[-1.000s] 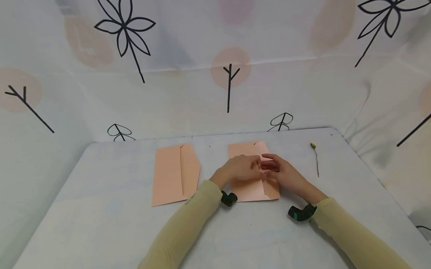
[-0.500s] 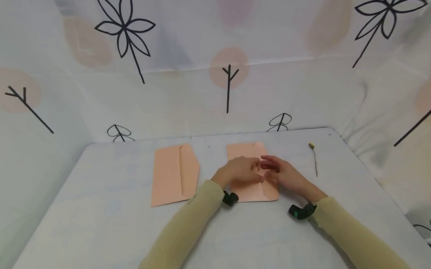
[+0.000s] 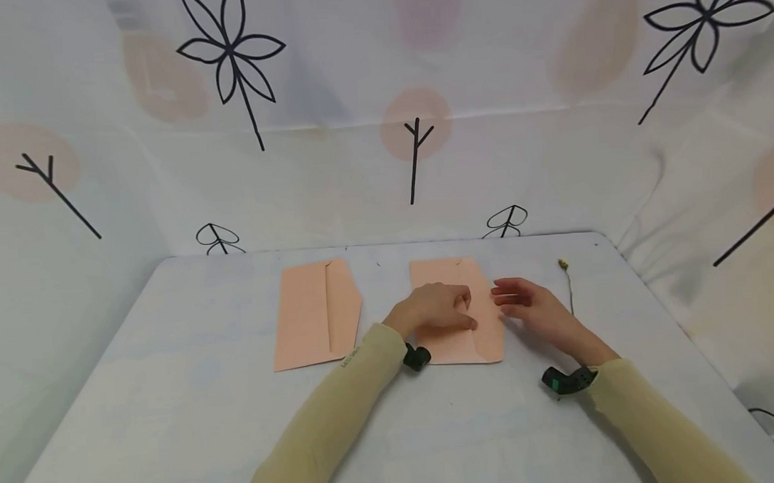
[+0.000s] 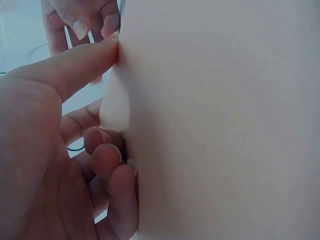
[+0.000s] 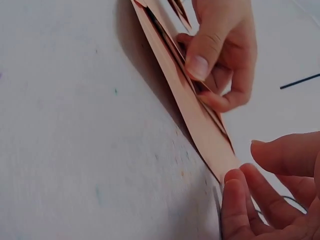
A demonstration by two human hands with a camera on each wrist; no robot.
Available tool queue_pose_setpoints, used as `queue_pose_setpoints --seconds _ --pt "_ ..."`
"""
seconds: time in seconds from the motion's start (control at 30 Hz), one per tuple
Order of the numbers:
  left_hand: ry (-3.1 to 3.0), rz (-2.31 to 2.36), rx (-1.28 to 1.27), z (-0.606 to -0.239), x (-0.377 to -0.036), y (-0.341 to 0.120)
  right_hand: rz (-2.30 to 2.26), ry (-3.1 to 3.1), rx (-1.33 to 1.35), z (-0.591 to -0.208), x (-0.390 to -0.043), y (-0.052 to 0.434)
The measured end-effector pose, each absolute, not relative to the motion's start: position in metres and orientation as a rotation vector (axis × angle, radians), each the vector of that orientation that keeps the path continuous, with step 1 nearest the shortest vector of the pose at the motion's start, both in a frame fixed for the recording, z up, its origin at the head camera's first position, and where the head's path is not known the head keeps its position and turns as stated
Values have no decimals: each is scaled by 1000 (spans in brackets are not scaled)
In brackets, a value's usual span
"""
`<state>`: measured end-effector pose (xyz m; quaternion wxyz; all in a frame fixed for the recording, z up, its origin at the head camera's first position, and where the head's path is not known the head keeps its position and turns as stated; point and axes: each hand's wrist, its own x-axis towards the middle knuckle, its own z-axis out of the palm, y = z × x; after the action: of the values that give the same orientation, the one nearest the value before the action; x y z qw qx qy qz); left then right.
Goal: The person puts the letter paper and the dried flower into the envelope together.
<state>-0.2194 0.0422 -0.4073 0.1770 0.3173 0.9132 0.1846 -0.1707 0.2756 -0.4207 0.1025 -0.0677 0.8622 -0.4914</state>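
A peach envelope point(image 3: 457, 349) lies right of the table's middle, its flap spread to the right. My left hand point(image 3: 430, 307) is over it, thumb and fingers bent at the envelope's opening; the right wrist view shows that hand point(image 5: 225, 55) holding the mouth edge of the envelope point(image 5: 207, 135). In the left wrist view its thumb meets the paper's edge and the other fingers are curled against the paper point(image 4: 215, 120). Beside the flap's right edge, my right hand point(image 3: 543, 318) has loosely bent fingers with nothing between them. Whether its fingertips touch the flap I cannot tell.
Another peach envelope point(image 3: 303, 319) lies to the left with its flap unfolded. A thin dried flower point(image 3: 563, 264) with a yellow head lies at the right, beyond my right hand. A white printed cloth point(image 3: 333, 179) hangs behind the table point(image 3: 175, 419).
My right hand has drawn back to the right, off the envelope, and uncovered more of its flap. The left hand stays in about the same place. The envelopes and flower lie where they were.
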Motion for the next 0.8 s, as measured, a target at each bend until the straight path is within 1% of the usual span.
queue_pose_setpoints --seconds 0.3,0.5,0.8 --pt "2573 519 909 -407 -219 41 -1406 2632 -123 -407 -171 308" --pt "2577 523 919 -411 -221 40 -1397 2721 -63 -397 -165 333" --pt "2587 512 936 -414 -222 42 -1459 2808 25 -399 -162 364"
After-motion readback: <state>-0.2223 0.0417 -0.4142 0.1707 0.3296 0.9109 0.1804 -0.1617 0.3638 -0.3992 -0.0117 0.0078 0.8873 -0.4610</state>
